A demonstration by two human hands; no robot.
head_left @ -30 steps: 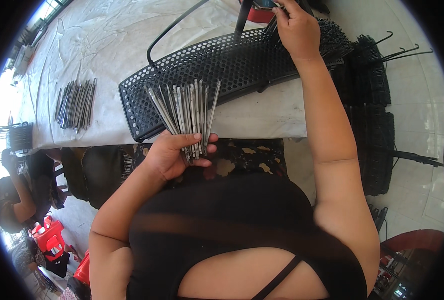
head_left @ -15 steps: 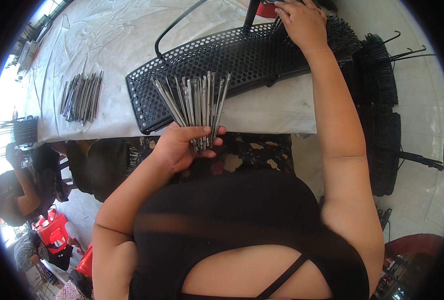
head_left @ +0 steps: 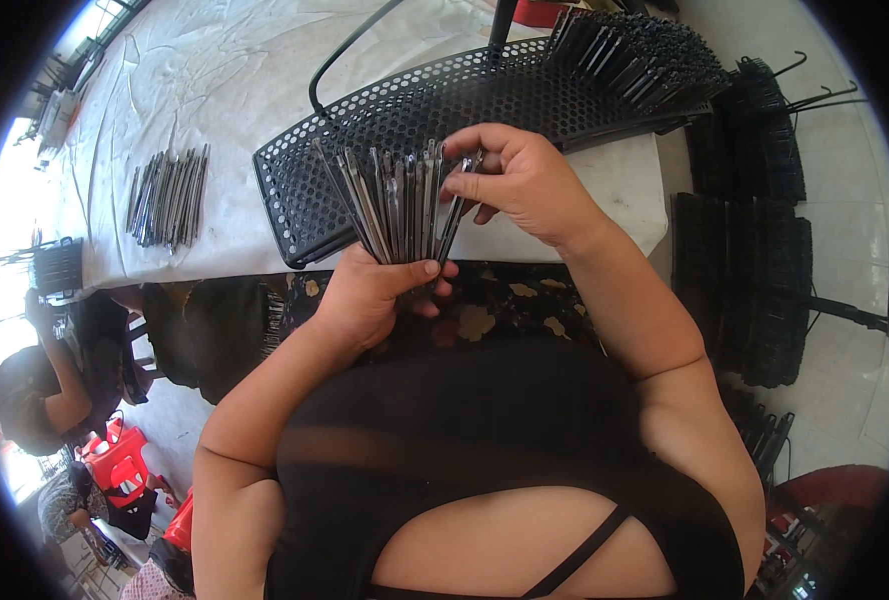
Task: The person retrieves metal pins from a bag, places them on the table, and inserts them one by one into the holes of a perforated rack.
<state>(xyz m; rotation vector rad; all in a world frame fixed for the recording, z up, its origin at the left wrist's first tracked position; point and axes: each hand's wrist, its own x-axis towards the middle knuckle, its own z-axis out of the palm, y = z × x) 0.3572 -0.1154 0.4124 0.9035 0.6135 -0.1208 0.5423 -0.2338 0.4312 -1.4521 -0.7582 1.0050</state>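
Observation:
My left hand is closed round the lower ends of a fanned bundle of thin, dark metal strips, its thumb pressed across the front. At the bundle's upper right, my right hand has thumb and fingers curled on the top end of a strip; exactly how many strips it grips is hidden. Behind the bundle lies a black perforated metal tray. A thick pile of similar dark strips rests on the tray's right end.
Another row of strips lies on the white-covered table at left. Black racks of packed dark pieces stand on the floor at right. People are seated at far left near a red plastic stool.
My right hand has come back from the pile at the tray's far right to the top of the bundle. The left hand still holds the bundle in nearly the same place.

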